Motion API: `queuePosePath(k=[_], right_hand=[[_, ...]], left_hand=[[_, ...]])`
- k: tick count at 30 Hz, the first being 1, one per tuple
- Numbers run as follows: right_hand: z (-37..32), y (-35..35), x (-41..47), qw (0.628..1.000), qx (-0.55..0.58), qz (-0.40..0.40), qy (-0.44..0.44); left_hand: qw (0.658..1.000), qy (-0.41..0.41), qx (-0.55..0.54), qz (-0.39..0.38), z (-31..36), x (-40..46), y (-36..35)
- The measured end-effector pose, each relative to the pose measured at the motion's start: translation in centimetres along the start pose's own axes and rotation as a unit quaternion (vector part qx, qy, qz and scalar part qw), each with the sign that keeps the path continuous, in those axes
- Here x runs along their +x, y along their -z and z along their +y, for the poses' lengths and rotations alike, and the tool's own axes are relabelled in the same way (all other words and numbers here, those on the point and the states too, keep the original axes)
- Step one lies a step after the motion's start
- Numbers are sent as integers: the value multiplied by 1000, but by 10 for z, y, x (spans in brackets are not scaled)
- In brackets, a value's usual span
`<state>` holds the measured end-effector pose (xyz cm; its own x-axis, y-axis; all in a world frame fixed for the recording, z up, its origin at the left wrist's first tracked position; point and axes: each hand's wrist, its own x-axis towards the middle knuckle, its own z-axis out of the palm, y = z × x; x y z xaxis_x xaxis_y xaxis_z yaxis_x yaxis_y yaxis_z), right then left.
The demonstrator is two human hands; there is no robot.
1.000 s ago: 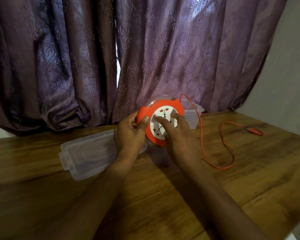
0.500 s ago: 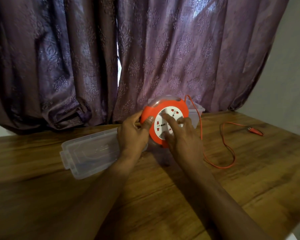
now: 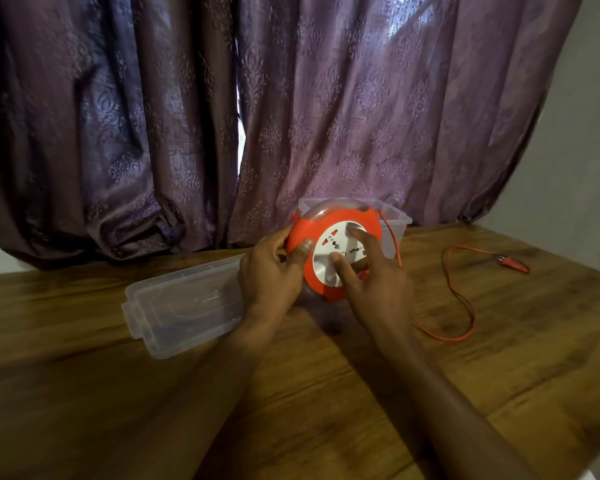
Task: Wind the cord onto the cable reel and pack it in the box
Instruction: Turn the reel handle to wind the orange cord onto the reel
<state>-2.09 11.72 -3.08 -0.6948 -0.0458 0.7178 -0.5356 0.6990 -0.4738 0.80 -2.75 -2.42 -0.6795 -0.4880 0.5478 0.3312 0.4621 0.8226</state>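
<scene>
The round orange cable reel with a white socket face (image 3: pixel 333 251) stands tilted on edge. Its thin orange cord (image 3: pixel 459 306) trails loose across the wooden surface (image 3: pixel 326 410), ending in an orange plug (image 3: pixel 513 264). The clear plastic box (image 3: pixel 394 220) sits just behind the reel, its clear lid (image 3: pixel 184 306) lying flat nearby.

One camera sits on the person's head and looks forward and down. It is close above the wooden surface (image 3: pixel 326 393). Far behind hangs the curtain (image 3: pixel 291 116).
</scene>
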Motion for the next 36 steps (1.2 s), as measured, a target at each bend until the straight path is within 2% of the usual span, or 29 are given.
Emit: queuePosePath(k=[5, 11, 17, 24, 29, 36], right_hand=[[2, 11, 7, 995, -43, 14, 91], [-14, 12, 3, 969, -112, -105, 191], [-10, 12, 7, 959, -145, -150, 190], [-7, 15, 4, 956, -164, -131, 202], [-6, 12, 4, 966, -159, -126, 162], [4, 3, 6, 982, -140, -63, 105]], left_hand=[[999, 18, -22, 20, -1, 6, 5], [999, 20, -28, 18, -3, 9, 6], [999, 20, -44, 8, -2, 9, 6], [999, 19, -49, 5, -3, 12, 5], [998, 23, -52, 0, -1, 8, 4], [999, -5, -34, -1, 0, 6, 2]])
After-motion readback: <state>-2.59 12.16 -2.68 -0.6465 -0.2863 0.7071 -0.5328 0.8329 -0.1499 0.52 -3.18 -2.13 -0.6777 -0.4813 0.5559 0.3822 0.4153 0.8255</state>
